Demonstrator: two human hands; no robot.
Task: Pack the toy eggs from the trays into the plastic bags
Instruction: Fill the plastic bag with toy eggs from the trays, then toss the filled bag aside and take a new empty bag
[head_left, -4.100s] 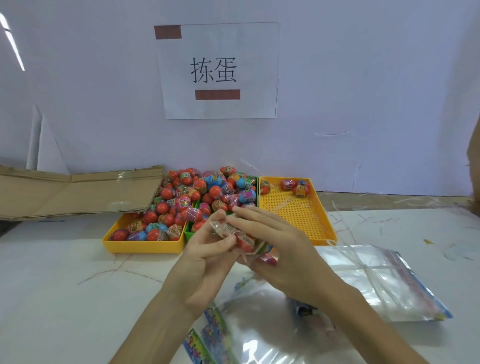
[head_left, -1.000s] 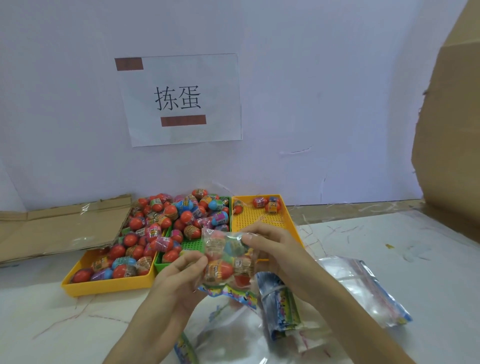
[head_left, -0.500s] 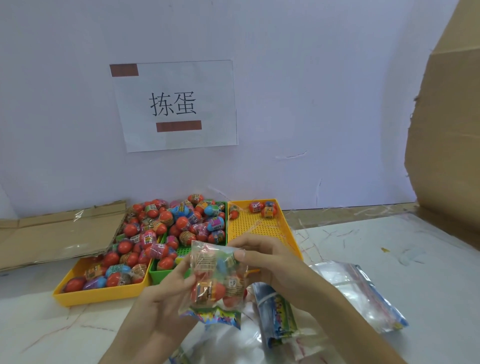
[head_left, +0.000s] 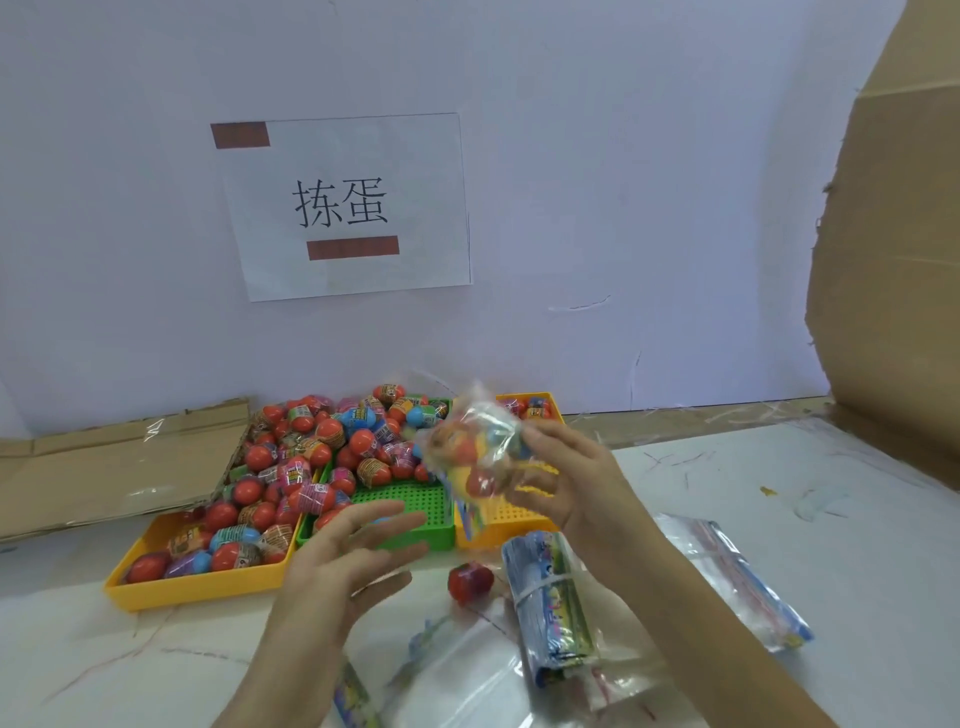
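My right hand (head_left: 574, 480) grips a clear plastic bag filled with toy eggs (head_left: 475, 454), lifted above the trays and blurred. My left hand (head_left: 348, 564) hovers below and left of it, fingers spread, holding nothing. Many red and coloured toy eggs (head_left: 291, 467) are piled in the left yellow tray (head_left: 197, 584) and the green tray (head_left: 405, 512). The right yellow tray (head_left: 511, 522) has a few eggs at its far end. One red egg (head_left: 470, 582) lies loose on the table.
A banded bundle of printed bags (head_left: 553, 597) lies in front of the trays, with a stack of clear bags (head_left: 737, 577) to the right and loose clear plastic (head_left: 483, 675) near me. Flat cardboard (head_left: 104, 467) lies left. A cardboard wall (head_left: 904, 249) stands right.
My left hand has let go of the filled bag and opened. My right hand has lifted the bag up and to the right. A loose red egg now shows on the table.
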